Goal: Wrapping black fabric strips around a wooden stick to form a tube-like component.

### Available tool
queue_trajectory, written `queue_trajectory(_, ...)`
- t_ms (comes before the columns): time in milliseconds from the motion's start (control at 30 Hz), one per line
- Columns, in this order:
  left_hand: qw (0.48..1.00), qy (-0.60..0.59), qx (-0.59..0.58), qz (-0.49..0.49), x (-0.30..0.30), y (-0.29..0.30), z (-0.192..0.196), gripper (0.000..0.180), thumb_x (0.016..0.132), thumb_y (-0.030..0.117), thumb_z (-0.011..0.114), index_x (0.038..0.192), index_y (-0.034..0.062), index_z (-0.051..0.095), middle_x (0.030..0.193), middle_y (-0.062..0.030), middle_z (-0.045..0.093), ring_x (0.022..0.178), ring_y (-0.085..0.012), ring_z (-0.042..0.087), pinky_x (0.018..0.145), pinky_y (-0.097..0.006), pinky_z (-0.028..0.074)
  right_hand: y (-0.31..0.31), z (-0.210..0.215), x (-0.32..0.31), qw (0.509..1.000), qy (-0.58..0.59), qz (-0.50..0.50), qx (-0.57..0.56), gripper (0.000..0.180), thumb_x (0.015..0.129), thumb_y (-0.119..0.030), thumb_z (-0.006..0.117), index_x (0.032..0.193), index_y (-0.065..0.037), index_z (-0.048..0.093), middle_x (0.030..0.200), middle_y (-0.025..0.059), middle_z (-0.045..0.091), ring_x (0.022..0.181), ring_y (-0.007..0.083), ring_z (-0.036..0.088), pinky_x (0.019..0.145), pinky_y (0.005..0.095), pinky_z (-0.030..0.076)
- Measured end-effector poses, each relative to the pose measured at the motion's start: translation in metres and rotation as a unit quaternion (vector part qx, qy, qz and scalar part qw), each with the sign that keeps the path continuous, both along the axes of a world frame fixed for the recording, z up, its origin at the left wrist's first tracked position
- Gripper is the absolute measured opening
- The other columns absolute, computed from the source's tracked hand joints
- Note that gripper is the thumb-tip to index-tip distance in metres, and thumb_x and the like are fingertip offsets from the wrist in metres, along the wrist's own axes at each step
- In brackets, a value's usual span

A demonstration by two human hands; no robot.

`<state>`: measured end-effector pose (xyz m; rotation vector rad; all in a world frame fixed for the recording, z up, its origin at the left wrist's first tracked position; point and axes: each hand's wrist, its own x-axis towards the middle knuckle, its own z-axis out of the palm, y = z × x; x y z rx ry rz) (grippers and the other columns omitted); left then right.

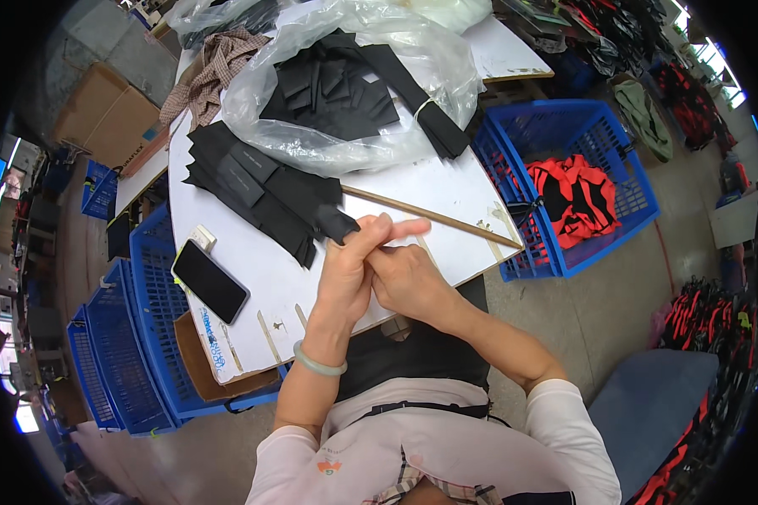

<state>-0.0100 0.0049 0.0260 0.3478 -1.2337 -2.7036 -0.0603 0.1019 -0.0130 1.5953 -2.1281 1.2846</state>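
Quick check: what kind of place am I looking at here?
Likely a garment workshop: black fabric pieces stacked on a white table, more in a plastic bag, and a blue crate of red-and-black pieces.

My head camera looks steeply down, close over my white table (446,198). Its fisheye bends the edges.

The left hand (349,265) covers most of the right hand (408,282), hiding whatever their fingertips pinch.
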Motion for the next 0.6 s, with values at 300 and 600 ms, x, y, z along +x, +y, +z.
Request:
queue_trajectory(300, 0.965, 0.007, 0.243, 0.098, 0.000, -0.021, -0.018, 0.036, 0.093, 0.030, 0.053, 0.066, 0.0066, 0.057, 0.066, -0.0167, 0.063, 0.088, -0.0370, 0.062, 0.091, -0.039, 0.044, 0.029, 0.022, 0.016, 0.984, -0.171, 0.038, 0.033, 0.050, 0.081, -0.002, 0.054, 0.129, -0.011, 0.047, 0.074, 0.0147, 0.062, 0.051, 0.0288, 0.059, 0.048, 0.0364, 0.046)
queue_trajectory(600, 0.946, -0.021, 0.297, 0.126, 0.001, -0.012, -0.009, 0.036, 0.092, 0.028, 0.054, 0.062, 0.0081, 0.052, 0.057, -0.0144, 0.058, 0.075, -0.0358, 0.065, 0.099, -0.043, 0.039, 0.034, 0.002, 0.028, 0.981, -0.095, -0.005, 0.168, 0.053, 0.076, -0.001, 0.057, 0.128, -0.008, 0.049, 0.063, 0.0106, 0.056, 0.048, 0.0252, 0.056, 0.044, 0.0342, 0.045)
